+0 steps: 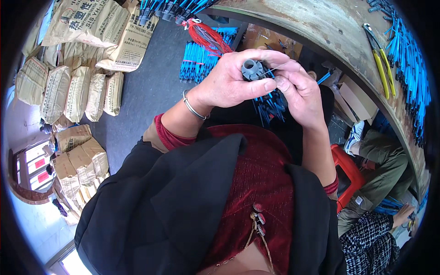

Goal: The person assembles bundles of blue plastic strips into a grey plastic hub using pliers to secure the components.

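Observation:
My left hand (pixel 229 80) is closed around a dark grey round plastic piece (pixel 250 67) with a hole in its middle and slots around its rim. From under it hangs a bundle of thin blue and black rods (pixel 269 109). A thin strand, like wire or thread, stretches between my two hands beside the grey piece. My right hand (pixel 300 94) pinches near the strand, its thumb almost touching my left thumb. What lies between the right fingertips is partly hidden.
A curved wooden table edge (pixel 321 34) arcs ahead and right, bearing yellow-handled pliers (pixel 384 68) and blue rods (pixel 410 68). Red strands (pixel 208 39) and blue rod bundles (pixel 197 62) lie ahead. Paper sacks (pixel 78 94) stand left. Another person's hand (pixel 403 214) works at right.

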Demonstrator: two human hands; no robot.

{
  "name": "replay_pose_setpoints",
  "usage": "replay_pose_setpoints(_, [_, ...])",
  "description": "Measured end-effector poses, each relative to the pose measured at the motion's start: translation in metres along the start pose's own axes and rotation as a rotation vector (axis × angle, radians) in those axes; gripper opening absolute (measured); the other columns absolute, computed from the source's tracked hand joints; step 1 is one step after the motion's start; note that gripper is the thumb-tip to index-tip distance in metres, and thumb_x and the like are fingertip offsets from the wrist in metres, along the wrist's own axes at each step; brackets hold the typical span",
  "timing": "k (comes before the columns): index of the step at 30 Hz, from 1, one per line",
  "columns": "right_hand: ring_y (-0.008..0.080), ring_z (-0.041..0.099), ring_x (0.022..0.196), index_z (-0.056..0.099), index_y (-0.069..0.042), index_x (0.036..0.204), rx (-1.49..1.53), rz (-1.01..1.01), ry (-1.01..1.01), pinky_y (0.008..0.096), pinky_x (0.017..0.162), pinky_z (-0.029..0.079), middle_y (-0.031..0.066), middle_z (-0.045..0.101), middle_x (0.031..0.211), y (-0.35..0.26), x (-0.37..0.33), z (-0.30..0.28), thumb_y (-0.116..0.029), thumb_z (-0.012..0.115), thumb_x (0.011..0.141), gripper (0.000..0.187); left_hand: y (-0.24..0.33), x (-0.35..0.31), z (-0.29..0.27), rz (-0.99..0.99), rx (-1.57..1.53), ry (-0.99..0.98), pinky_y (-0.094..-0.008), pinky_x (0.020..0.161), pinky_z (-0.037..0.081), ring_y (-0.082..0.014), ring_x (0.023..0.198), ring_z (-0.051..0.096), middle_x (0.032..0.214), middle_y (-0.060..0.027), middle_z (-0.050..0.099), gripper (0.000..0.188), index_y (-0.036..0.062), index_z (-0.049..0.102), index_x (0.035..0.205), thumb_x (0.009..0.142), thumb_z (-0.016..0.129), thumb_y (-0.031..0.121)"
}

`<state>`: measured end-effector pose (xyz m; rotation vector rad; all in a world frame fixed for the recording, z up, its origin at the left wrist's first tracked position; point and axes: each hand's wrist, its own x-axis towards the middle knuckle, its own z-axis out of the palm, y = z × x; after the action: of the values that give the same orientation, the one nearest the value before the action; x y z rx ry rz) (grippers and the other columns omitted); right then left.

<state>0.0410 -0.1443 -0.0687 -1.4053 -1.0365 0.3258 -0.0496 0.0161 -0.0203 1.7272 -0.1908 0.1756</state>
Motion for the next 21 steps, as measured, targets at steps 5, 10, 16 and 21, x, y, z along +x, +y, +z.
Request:
replay_pose_setpoints(5, [0.0206, 0.056, 0.095, 0.061, 0.004, 0.093, -0.032, -0.02, -0.078, 0.0306, 0.084, 0.043, 0.0099, 0.06, 0.1, 0.003, 0.002, -0.007, -0.006, 0.055, 0.086, 0.014, 0.002, -0.001, 0.003, -0.041, -0.008, 0.0, -0.0327, 0.091, 0.042, -0.0204, 0.103, 0.055, 0.11, -0.0146, 0.059, 0.044, -0.0062, 0.051, 0.116, 0.08, 0.062, 0.016])
replay_pose_setpoints(10, [0.0228, 0.056, 0.092, 0.063, -0.002, 0.097, 0.086, 0.067, -0.035, 0.0328, 0.084, 0.041, 0.0074, 0.063, 0.1, 0.005, -0.002, -0.006, -0.007, 0.058, 0.081, 0.017, 0.0, 0.003, 0.006, -0.026, -0.044, -0.027, -0.0335, 0.093, 0.04, -0.0222, 0.107, 0.054, 0.115, -0.0171, 0.057, 0.045, -0.0062, 0.051, 0.117, 0.08, 0.062, 0.018])
replay_pose_setpoints(16, [0.0223, 0.056, 0.094, 0.063, -0.005, 0.1, 0.083, -0.033, -0.059, 0.0341, 0.086, 0.041, 0.0069, 0.063, 0.1, 0.008, -0.001, -0.006, -0.007, 0.057, 0.081, 0.02, -0.009, 0.003, 0.003, 0.105, -0.091, -0.059, -0.03, 0.091, 0.043, -0.0178, 0.107, 0.055, 0.119, -0.0129, 0.057, 0.042, -0.0006, 0.052, 0.118, 0.079, 0.064, 0.01])
replay_pose_setpoints(21, [0.0223, 0.056, 0.095, 0.063, -0.004, 0.099, 0.073, -0.029, -0.094, 0.0351, 0.086, 0.04, 0.0062, 0.064, 0.101, 0.004, 0.001, -0.006, -0.007, 0.058, 0.08, 0.02, -0.009, 0.002, 0.001, 0.102, -0.084, -0.089, -0.0329, 0.094, 0.041, -0.0223, 0.111, 0.053, 0.12, -0.0157, 0.055, 0.042, -0.003, 0.051, 0.118, 0.08, 0.062, 0.012])
